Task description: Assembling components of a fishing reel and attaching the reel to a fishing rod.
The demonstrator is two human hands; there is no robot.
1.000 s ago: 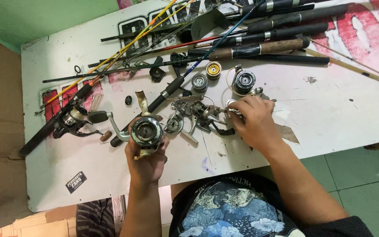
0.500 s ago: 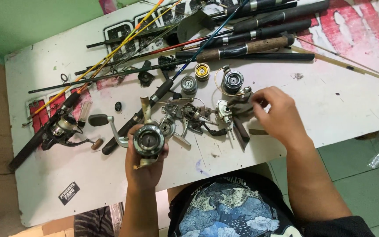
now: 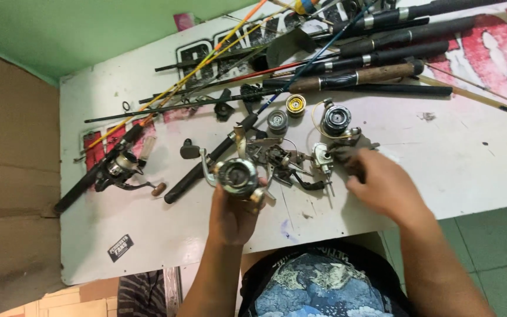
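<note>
A white counter point(image 3: 476, 170) stands by a green wall, with a rod-mounted reel point(image 3: 118, 170) lying at its left. The left hand point(image 3: 233, 217) clasps a spinning reel point(image 3: 237, 175) above the counter; loose reel parts point(image 3: 283, 159) and spools point(image 3: 335, 119) lie between. The right hand point(image 3: 382, 186), fingers curled, touches a dark part, fishing rods point(image 3: 371, 58) stacked behind.

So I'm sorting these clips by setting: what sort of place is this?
Probably a fishing-tackle repair bench. A white table carries a row of fishing rods, loose spools and reel parts. The left hand holds a spinning reel; the right hand reaches the parts.
</note>
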